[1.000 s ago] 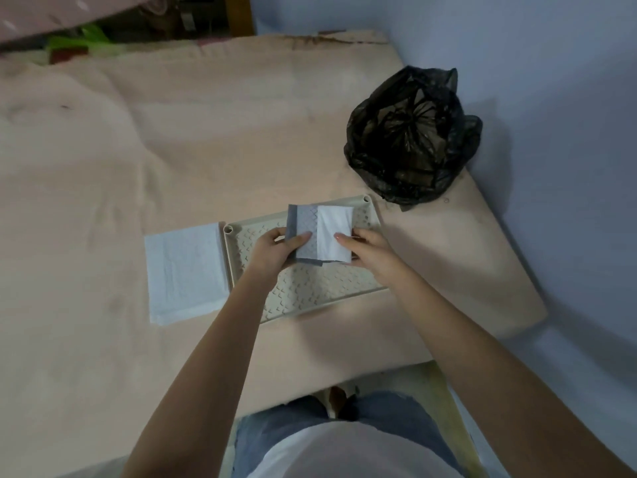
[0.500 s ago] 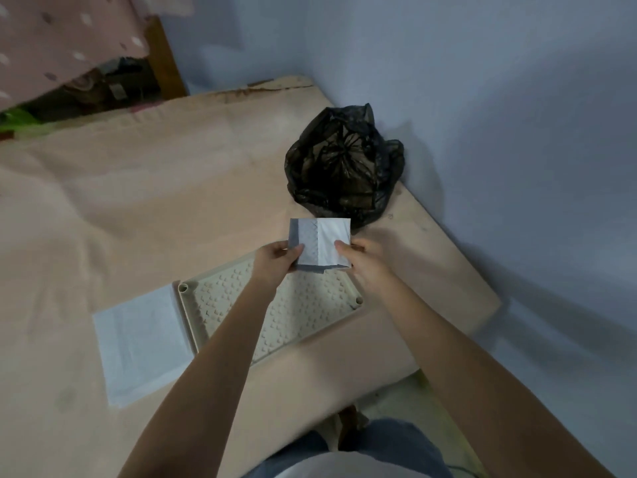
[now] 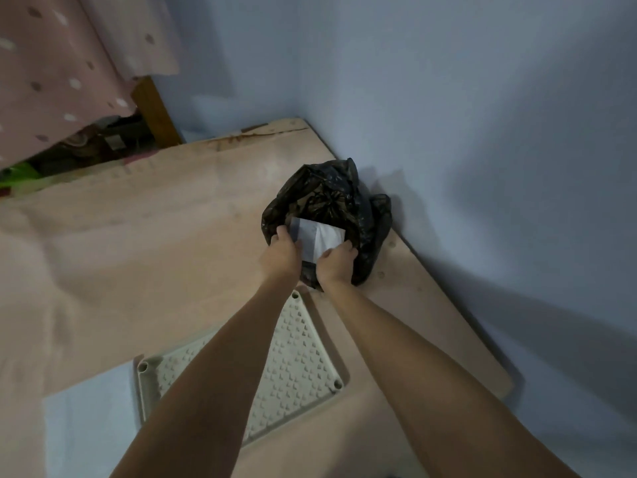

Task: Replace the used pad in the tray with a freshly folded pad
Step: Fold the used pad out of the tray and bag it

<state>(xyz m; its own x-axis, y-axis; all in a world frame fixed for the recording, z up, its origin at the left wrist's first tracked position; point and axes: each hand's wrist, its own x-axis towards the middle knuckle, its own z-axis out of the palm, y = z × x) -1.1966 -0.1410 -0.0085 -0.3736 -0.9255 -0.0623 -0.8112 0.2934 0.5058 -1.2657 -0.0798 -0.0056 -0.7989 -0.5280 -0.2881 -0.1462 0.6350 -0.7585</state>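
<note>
Both hands, left hand (image 3: 281, 254) and right hand (image 3: 336, 264), pinch folded used pad (image 3: 317, 238) over black bag (image 3: 344, 205) mouth (disposal, likely); tray (image 3: 300, 360) bare, fresh pad (image 3: 89, 429) beside it.

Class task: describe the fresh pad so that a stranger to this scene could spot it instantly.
Start at the beige mat by the blue wall. Near its front edge lies a cream studded tray. The fresh pad lies flat beside the tray's left end: pale blue-white, unlike the folded pad held over the black bag.
</note>
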